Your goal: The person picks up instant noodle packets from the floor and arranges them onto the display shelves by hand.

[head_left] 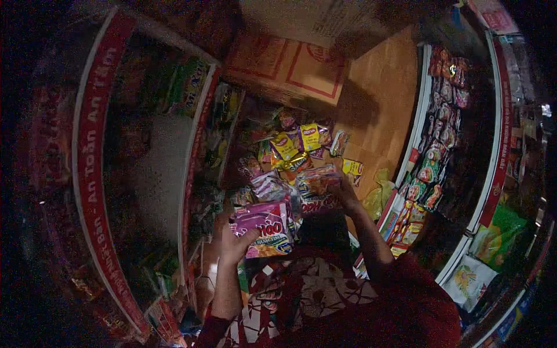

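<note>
My left hand [237, 243] grips a stack of pink and white instant noodle packets [270, 226], held upright near my body with the thumb across the front. On the other side, my right hand [343, 189] is at the edge of another bundle of noodle packets [315, 187]; its fingers are partly hidden and blurred. Beyond both hands lies a pile of mixed packets, among them yellow ones [285, 147] with purple edges. A white and purple packet [267, 185] is between the two bundles.
A cardboard box [283, 69] stands beyond the pile on the wood-look floor [383, 100]. Shelves with red edge strips [93, 174] run along the left. To the right, shelves hold rows of noodle packets [435, 161]. A yellow plastic bag [378, 195] lies near the right shelf.
</note>
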Tool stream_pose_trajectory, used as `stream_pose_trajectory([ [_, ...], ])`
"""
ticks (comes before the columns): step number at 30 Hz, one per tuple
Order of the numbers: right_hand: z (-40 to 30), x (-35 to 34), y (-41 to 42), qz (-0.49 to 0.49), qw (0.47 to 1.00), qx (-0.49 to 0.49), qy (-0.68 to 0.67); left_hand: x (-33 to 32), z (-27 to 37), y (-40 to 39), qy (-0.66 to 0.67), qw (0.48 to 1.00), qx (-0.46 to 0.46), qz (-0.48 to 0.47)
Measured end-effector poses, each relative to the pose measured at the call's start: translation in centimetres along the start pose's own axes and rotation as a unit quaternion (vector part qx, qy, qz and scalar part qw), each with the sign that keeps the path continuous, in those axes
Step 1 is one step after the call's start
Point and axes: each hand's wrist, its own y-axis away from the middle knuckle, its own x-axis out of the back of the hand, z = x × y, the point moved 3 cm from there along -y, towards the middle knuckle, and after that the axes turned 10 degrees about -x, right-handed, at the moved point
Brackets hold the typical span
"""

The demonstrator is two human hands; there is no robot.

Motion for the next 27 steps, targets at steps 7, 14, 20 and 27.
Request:
stream_pose_trajectory([
  [7,-11.4,-8.9,1.8,-0.235,0.897,0.052,0.372,-3.8,13.8,-1.4,-0.323,0.867,-0.125,-0.359],
  [14,-7.9,-13.7,2.4,-0.510,0.732,0.063,0.446,-5.0,10.9,0.2,-0.394,0.775,-0.190,-0.457],
  [20,-9.0,-12.1,8.8,-0.222,0.932,0.084,0.275,-2.9,6.5,1.8,-0.338,0.809,-0.268,-0.400],
  [27,3.2,-5.2,6.0,-0.074,0.973,-0.025,0.218,0.9,0.2,1.4,-0.190,0.962,-0.010,-0.197],
])
